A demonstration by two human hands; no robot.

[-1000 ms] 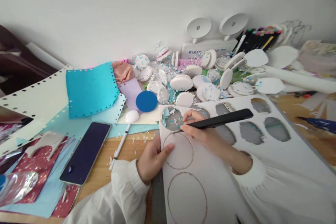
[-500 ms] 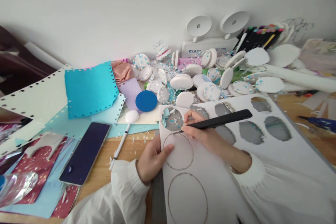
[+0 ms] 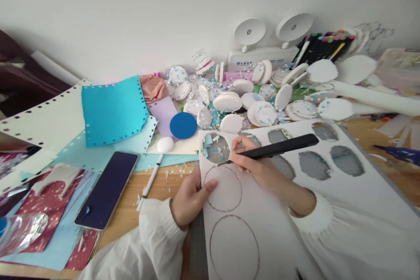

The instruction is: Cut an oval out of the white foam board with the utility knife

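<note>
Shifted slightly right along the upper circle point(image 3: 223, 189), the right hand point(image 3: 252, 164) grips a black tool point(image 3: 285, 145); the left hand point(image 3: 188, 199) clasps the sheet point(image 3: 275, 223) by its left edge.

Most fingers of the left hand point(image 3: 187, 203) are hidden. The tip of the black tool point(image 3: 284, 145) is too small to make out. The bottom edge crops the white sheet point(image 3: 274, 214) and 1 drawn circle point(image 3: 234, 247); the left, a bottle point(image 3: 24, 232).
</note>
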